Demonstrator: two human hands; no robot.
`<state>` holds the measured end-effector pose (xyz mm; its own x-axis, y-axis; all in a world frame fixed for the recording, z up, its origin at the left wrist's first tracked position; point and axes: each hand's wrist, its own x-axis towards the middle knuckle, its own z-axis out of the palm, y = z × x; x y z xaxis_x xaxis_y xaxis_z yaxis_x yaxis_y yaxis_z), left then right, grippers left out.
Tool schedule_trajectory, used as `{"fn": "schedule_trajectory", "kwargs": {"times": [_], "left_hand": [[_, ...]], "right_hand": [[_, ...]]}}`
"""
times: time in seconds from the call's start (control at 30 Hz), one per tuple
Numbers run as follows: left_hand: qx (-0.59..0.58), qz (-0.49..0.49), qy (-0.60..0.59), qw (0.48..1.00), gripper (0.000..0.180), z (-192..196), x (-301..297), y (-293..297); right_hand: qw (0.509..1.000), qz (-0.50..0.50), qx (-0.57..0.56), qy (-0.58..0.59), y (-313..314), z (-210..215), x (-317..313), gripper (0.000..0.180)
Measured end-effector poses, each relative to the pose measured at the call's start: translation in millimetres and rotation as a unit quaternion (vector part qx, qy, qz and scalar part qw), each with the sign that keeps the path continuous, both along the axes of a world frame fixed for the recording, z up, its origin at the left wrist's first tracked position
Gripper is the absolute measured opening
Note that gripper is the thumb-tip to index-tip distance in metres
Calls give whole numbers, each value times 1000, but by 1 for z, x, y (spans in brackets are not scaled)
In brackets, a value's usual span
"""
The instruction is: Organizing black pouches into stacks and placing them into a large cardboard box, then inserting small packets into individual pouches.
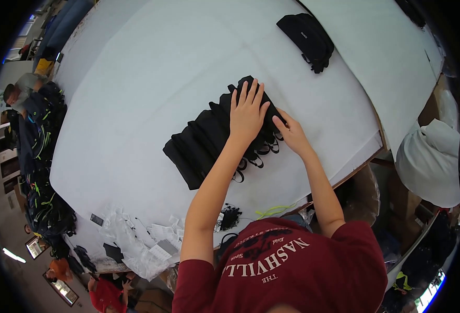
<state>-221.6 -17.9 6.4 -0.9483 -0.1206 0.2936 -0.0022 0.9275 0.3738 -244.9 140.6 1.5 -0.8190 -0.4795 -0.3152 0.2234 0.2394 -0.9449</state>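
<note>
A row of black pouches (pixel 209 141) lies overlapped like shingles on the white table (pixel 152 68), running from near the table's middle toward the person's left. About six or seven pouches show, though the exact count is hard to tell where they overlap. Their black strap loops (pixel 256 156) hang out along the near edge.

The left hand (pixel 247 112) lies flat, fingers spread, pressing on the far end of the row and gripping nothing. The right hand (pixel 291 133) sits just beside it at the row's near right corner, fingers bent down onto the edge of the last pouch; whether it pinches the fabric cannot be told. The two hands are close together but not touching.

One more black bag (pixel 305 34) lies alone, well apart, toward the far right of the table. At the near edge sit a heap of clear plastic sleeves with paper tags (pixel 141 242), a small bundle of black cords (pixel 230 216) and one yellow-green cord (pixel 274 210).
</note>
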Motion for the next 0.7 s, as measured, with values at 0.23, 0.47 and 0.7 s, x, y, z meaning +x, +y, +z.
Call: {"fn": "schedule_trajectory", "kwargs": {"times": [0.23, 0.47, 0.7], "left_hand": [[-62, 19, -44, 997, 52, -8, 10, -4], [-48, 5, -63, 997, 58, -10, 8, 0], [-27, 15, -64, 997, 58, -10, 7, 1]], "right_hand": [[998, 25, 59, -1, -1, -11, -23, 50], [707, -163, 420, 544, 11, -10, -205, 79], [617, 88, 570, 535, 1, -12, -237, 98]]}}
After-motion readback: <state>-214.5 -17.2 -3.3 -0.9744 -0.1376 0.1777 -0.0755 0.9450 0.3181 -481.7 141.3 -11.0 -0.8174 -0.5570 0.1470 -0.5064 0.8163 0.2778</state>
